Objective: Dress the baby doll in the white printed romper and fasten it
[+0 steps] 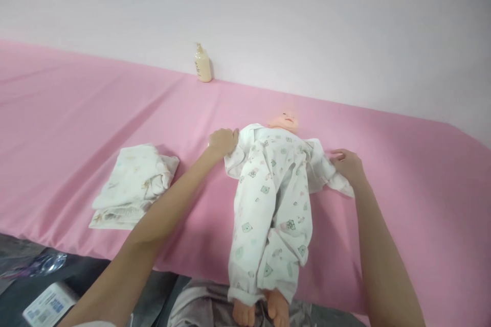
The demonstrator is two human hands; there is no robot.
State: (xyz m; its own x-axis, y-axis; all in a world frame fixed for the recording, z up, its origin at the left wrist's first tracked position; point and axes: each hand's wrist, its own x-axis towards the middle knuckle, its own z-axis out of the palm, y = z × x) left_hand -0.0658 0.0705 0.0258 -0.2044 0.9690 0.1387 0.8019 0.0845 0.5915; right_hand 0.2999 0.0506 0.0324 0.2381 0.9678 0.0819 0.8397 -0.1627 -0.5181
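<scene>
A baby doll (286,121) lies on its back on the pink sheet (95,112), dressed in a white printed sleepsuit (274,199), bare feet over the near edge. My left hand (222,142) is closed on the sleepsuit's left sleeve by the doll's shoulder. My right hand (348,164) pinches the right sleeve, fingers curled on the cloth.
A folded white garment (132,186) lies on the sheet to the left. A cream pump bottle (202,64) stands at the far edge against the white wall. A plastic-wrapped item (46,263) and a printed pack (48,306) lie at the lower left, off the sheet.
</scene>
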